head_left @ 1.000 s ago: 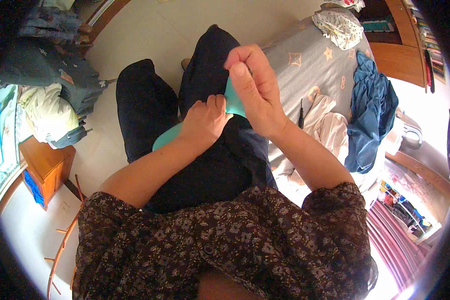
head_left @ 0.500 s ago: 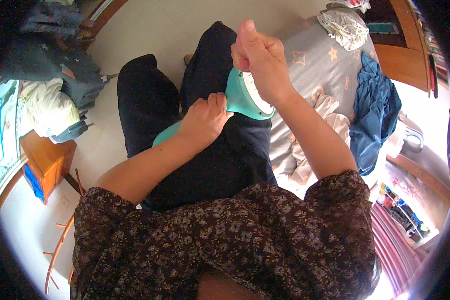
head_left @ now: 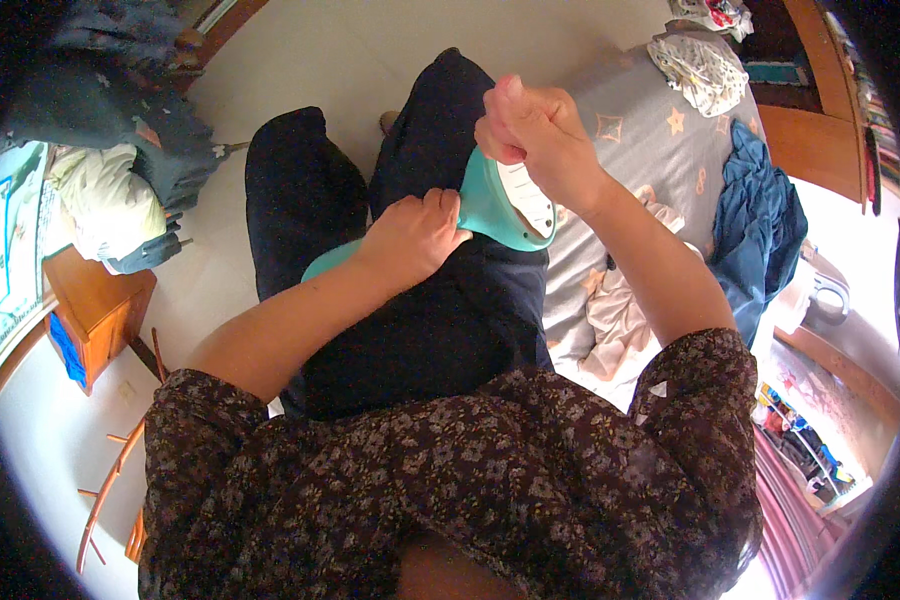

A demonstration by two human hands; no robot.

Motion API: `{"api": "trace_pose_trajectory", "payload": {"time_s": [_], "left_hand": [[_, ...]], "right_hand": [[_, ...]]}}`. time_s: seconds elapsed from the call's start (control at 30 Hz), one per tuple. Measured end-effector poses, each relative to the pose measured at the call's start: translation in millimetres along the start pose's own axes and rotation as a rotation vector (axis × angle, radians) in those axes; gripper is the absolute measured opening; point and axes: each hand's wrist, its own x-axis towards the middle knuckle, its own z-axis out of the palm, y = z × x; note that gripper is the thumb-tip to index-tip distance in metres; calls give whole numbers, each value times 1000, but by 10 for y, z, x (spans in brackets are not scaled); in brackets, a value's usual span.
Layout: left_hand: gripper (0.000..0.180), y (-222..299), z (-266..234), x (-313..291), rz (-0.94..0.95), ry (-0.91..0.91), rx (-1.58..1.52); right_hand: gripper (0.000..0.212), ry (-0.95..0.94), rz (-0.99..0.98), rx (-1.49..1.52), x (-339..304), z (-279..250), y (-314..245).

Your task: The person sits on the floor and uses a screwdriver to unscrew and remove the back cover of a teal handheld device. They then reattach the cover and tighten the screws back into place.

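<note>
Over my lap, my left hand [head_left: 415,235] wraps around the neck of a teal handheld appliance [head_left: 488,222]. Its handle runs under my left forearm, and its flared head faces right with a pale, slotted face and small dark dots near the rim. My right hand [head_left: 538,128] is closed, thumb pointing up, at the upper end of that head and partly covering it. What its curled fingers hold, if anything, is hidden. My legs in dark trousers [head_left: 410,330] lie beneath both hands.
At right is a bed with a grey star-patterned sheet [head_left: 625,110], holding a blue cloth [head_left: 750,225], pale crumpled fabric [head_left: 625,315] and a white patterned bundle [head_left: 705,75]. A wooden cabinet [head_left: 100,310] and a pale green bundle [head_left: 105,205] are at left.
The view has shifted slightly. My right hand has come a little lower and to the right, still closed; more of the slotted face shows. My left hand keeps its hold.
</note>
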Motion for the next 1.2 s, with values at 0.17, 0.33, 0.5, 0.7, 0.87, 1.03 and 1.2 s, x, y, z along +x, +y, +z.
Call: {"api": "trace_pose_trajectory", "payload": {"time_s": [0.17, 0.33, 0.5, 0.7, 0.87, 1.03, 1.2], "left_hand": [[41, -139, -49, 17, 18, -115, -96], [42, -244, -70, 41, 133, -143, -90], [41, -373, -12, 72, 286, 16, -43], [45, -433, -93, 96, 384, -31, 41], [46, -583, -243, 185, 460, -239, -1], [48, -553, -275, 262, 459, -340, -16], [44, -411, -142, 127, 279, -183, -73]], "right_hand": [[54, -75, -62, 36, 37, -60, 45], [52, -102, -25, 110, 36, -116, 30], [49, -124, -51, 128, -41, -151, 26], [48, -106, -66, 216, -123, -127, 12], [48, -103, -27, 212, -207, -100, -11], [49, -99, -44, 49, -277, -75, -85], [46, 304, -133, -135, -285, 123, -113]]}}
